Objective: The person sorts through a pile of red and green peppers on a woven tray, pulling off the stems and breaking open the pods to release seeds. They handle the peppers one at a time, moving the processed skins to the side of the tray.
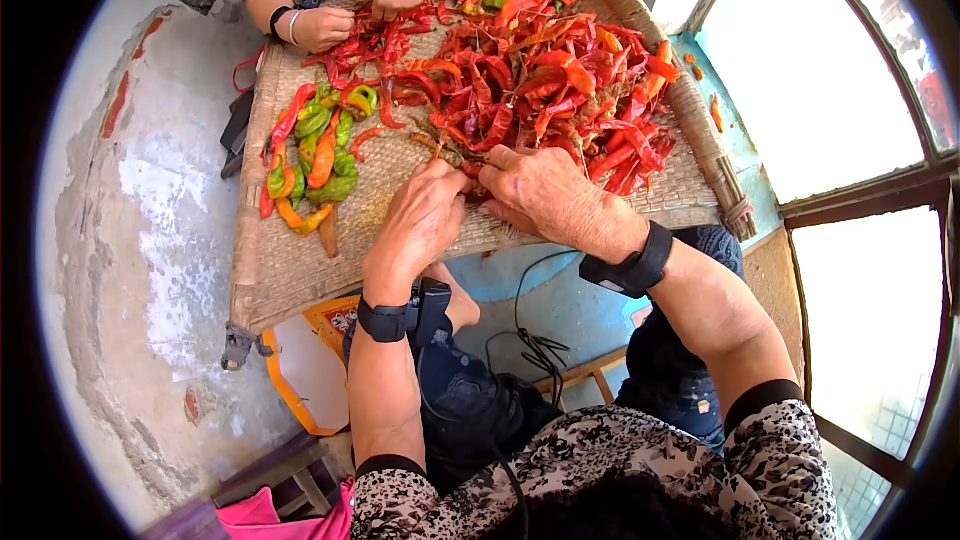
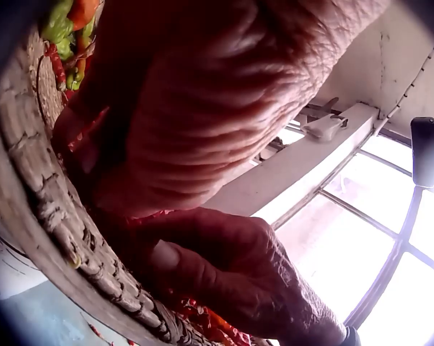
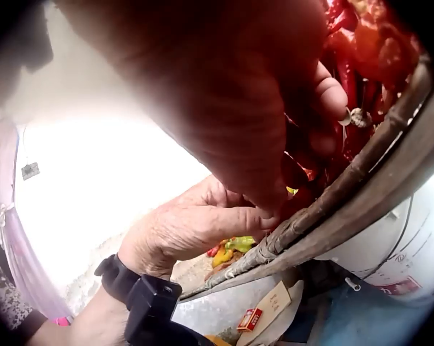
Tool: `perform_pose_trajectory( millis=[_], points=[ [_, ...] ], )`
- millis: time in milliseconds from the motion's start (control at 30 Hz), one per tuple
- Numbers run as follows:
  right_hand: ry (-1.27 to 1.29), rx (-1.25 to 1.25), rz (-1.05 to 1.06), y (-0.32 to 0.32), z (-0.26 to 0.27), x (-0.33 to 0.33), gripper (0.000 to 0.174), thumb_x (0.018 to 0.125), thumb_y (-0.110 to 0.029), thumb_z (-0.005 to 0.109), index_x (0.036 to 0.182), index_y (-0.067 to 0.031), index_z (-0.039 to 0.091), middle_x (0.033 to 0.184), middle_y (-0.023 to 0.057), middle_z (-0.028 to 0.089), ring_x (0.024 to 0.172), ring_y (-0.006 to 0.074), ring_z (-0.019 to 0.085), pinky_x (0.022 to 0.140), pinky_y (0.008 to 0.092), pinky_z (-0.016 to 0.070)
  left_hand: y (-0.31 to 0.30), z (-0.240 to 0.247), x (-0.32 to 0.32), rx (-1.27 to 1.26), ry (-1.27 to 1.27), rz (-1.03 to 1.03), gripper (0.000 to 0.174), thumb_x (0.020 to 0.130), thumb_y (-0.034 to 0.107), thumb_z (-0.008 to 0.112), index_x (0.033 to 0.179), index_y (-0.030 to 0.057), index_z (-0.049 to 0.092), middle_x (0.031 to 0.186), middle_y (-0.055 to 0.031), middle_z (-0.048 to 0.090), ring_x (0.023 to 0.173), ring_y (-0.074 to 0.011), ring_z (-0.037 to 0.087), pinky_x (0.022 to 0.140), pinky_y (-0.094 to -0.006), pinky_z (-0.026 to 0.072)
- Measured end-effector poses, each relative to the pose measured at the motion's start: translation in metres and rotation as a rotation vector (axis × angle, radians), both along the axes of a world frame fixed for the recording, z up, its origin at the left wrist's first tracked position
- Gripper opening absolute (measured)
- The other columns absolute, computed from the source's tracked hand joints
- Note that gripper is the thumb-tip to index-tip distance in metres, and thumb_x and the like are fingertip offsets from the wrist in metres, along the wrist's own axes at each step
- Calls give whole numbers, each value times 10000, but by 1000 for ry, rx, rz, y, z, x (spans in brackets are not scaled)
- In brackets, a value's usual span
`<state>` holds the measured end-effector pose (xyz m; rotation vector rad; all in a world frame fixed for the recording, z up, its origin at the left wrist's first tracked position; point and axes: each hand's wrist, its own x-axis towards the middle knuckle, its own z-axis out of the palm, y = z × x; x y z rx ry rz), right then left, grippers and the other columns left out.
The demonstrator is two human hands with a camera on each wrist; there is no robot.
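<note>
My left hand (image 1: 422, 218) and right hand (image 1: 545, 192) meet at the near side of a heap of red chili peppers (image 1: 560, 90). Between their fingertips is a dark red chili pepper (image 1: 472, 169), pinched from both sides and mostly covered by the fingers. In the right wrist view, the left thumb and forefinger come together right beside the right fingers, low over the rim of the woven tray (image 1: 330, 285). Shadow hides much of the grip in the left wrist view, where the right thumb (image 2: 181, 261) lies bent over red peppers.
Green and orange peppers (image 1: 325, 145) form a smaller pile on the left. Across the tray another person's hands (image 1: 325, 28) handle red peppers. A window (image 1: 810, 70) stands at the right, a rough wall (image 1: 140, 190) at the left. Black cable (image 1: 540, 345) hangs below the tray.
</note>
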<state>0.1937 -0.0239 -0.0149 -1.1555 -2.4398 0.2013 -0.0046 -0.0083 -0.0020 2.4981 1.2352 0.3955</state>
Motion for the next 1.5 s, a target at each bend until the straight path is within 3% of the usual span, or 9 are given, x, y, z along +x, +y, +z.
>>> perform_pose_trajectory(
  millis=[467, 667, 733, 933, 1000, 1233, 1300, 1400, 1500],
  points=[
    [250, 180, -318, 14, 21, 20, 149, 859, -193, 650, 866, -56, 592, 781, 120, 613, 658, 323, 652, 556, 421, 535, 13, 14, 14, -15, -305, 276, 248, 927, 133, 577, 1143, 14, 600, 1031, -183, 652, 909, -359, 636, 789, -424, 492],
    [464, 238, -517, 18, 39, 47, 136, 875, -149, 642, 974, -62, 610, 729, 152, 648, 668, 346, 653, 550, 416, 509, 10, -1, 28, 33, -137, 167, 369, 900, 138, 606, 1227, -25, 556, 1164, -230, 623, 1040, -394, 612, 868, -451, 499],
    [546, 231, -588, 17, 42, 47, 207, 878, -138, 641, 1072, -74, 606, 691, 141, 640, 660, 335, 659, 540, 407, 508, 12, -8, 30, 91, -136, 171, 400, 888, 144, 620, 1249, -15, 551, 1111, -202, 651, 931, -348, 649, 827, -411, 514],
    [334, 277, -210, 11, 27, 22, 214, 846, -87, 635, 1056, -64, 601, 829, 89, 562, 711, 303, 638, 586, 380, 544, 13, -8, 35, -3, 22, 158, 252, 861, 125, 646, 1093, 25, 638, 1003, -201, 624, 937, -398, 618, 789, -473, 505],
    [222, 252, -40, 12, 17, 17, 225, 799, -74, 652, 1018, -53, 603, 867, 93, 550, 729, 308, 629, 617, 370, 546, 10, -13, 39, 96, -164, 52, 177, 855, 106, 638, 1017, 38, 661, 932, -178, 612, 881, -390, 617, 741, -474, 501],
    [-174, 8, -192, 8, 14, 20, 277, 797, -85, 652, 1067, -32, 621, 978, 108, 606, 822, 296, 664, 607, 377, 549, 11, -6, 31, 26, -133, 12, 167, 858, 49, 614, 1013, -7, 647, 951, -163, 621, 851, -360, 620, 757, -409, 505],
    [-187, 45, -223, 8, 14, 22, 225, 819, -100, 634, 1033, -34, 619, 937, 107, 613, 774, 294, 668, 593, 385, 545, 18, -4, 24, 55, -247, 223, 194, 880, 65, 611, 1065, 14, 640, 988, -143, 620, 837, -322, 633, 770, -397, 513],
    [-208, 21, -206, 8, 12, 22, 203, 828, -100, 628, 1019, -31, 618, 937, 110, 609, 768, 296, 667, 589, 385, 542, 33, -2, 15, 292, 3, 336, 394, 891, 207, 647, 1243, 51, 565, 1194, -157, 578, 1101, -342, 554, 924, -447, 460],
    [-199, 32, -198, 7, 14, 22, 190, 838, -105, 627, 1012, -29, 614, 933, 113, 605, 764, 297, 665, 584, 389, 539, 43, -4, 24, 189, 35, 422, 573, 878, 320, 662, 1358, 66, 479, 1329, -180, 513, 1223, -400, 462, 994, -472, 418]
  ],
)
